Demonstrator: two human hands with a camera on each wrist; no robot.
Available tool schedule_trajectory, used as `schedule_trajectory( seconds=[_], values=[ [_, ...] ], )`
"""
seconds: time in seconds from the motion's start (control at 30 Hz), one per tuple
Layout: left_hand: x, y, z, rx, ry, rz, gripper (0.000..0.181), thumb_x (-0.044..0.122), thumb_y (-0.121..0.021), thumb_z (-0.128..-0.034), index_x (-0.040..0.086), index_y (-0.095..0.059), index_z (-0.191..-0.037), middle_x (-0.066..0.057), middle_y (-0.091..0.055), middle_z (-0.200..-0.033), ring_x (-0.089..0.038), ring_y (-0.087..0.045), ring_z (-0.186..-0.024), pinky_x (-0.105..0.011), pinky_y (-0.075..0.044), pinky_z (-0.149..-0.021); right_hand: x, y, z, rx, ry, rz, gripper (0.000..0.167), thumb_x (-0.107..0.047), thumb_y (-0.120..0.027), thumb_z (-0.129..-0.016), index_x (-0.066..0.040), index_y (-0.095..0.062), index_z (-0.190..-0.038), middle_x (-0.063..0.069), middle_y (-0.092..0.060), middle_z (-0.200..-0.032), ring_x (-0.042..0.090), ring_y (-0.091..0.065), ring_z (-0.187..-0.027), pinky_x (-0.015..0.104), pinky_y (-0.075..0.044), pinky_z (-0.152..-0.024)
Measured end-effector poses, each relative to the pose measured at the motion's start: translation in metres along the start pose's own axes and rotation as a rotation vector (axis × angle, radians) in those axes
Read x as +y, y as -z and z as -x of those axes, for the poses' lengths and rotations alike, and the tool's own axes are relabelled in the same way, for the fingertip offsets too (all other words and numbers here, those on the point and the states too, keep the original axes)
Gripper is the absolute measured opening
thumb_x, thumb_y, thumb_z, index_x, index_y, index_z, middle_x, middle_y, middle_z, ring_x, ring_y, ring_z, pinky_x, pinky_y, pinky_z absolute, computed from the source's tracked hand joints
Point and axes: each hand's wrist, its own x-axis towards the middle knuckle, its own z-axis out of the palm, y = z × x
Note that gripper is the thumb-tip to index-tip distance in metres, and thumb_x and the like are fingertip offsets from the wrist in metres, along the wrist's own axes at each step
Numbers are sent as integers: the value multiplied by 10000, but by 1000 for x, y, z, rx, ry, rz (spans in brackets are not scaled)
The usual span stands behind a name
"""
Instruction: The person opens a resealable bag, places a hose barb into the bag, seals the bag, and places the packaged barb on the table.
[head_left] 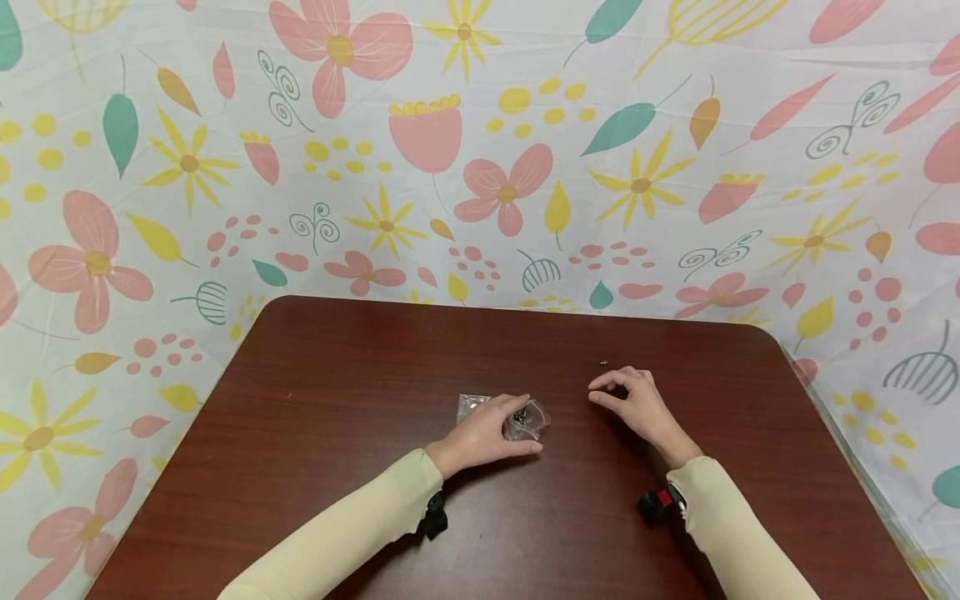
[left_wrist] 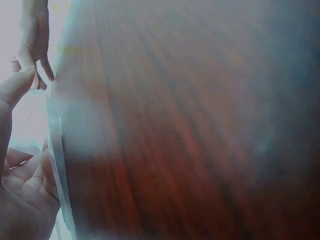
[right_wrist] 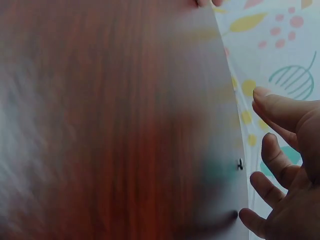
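My left hand [head_left: 483, 429] holds a small clear plastic bag [head_left: 534, 421] above the middle of the table. Small dark metal pieces [head_left: 520, 414] show inside it; their exact kind is hard to tell. In the left wrist view the bag's film [left_wrist: 56, 145] stands between thumb and curled fingers. To the right, my right hand [head_left: 637, 406] hovers with thumb and forefinger apart and nothing between them. Just beyond its fingertips a tiny screw-like metal piece [head_left: 603, 362] lies on the tabletop. The right wrist view shows that same piece [right_wrist: 240, 164] near the loosely bent fingers.
The dark red-brown wooden table [head_left: 337, 358] has rounded far corners. Behind and beside it hangs a white cloth [head_left: 480, 233] printed with flowers and leaves. Black wrist cameras [head_left: 432, 515] sit under both cream sleeves.
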Motion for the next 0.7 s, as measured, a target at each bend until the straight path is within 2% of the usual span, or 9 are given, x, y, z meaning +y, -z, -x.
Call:
schedule_trajectory(
  seconds=[0.13,0.3,0.4,0.6,0.7],
  values=[
    [1,1,1,-2,1,-10,855,535,-774,-909,111,-461,-1582,-60,-562,-1491,-32,-564,-837,-298,-490,-946,7,4,-5,-12,-29,19,120,-115,-807,-918,-94,-794,-1035,94,-654,-960,332,-442,-1067,463,-345,-879],
    [1,0,1,-1,1,-8,857,534,-774,-909,111,-458,-1584,-61,-562,-1491,-54,-585,-873,-300,-494,-946,12,9,-13,-9,-10,32,155,-101,-802,-918,-56,-789,-1066,172,-712,-1062,353,-494,-1038,498,-297,-944],
    [0,0,1,1,-1,-11,861,541,-773,-907,111,-459,-1584,-60,-565,-1488,-60,-576,-914,-302,-493,-954,14,12,-17,-13,-33,25,172,-119,-790,-934,-50,-785,-1092,191,-710,-1111,373,-473,-1088,502,-297,-946],
    [-1,-1,0,-6,3,-4,863,540,-770,-911,116,-449,-1590,-61,-554,-1500,-74,-586,-898,-310,-492,-955,21,18,-24,-40,-100,20,216,-163,-753,-976,-52,-766,-1161,168,-640,-1040,421,-388,-1183,514,-321,-925],
    [-1,-1,0,-7,3,-10,864,546,-765,-913,122,-444,-1594,-56,-551,-1504,-93,-600,-959,-319,-494,-975,25,21,-27,-31,-110,21,212,-149,-748,-978,-49,-763,-1164,173,-637,-1028,424,-388,-1183,530,-310,-936]
  ],
)
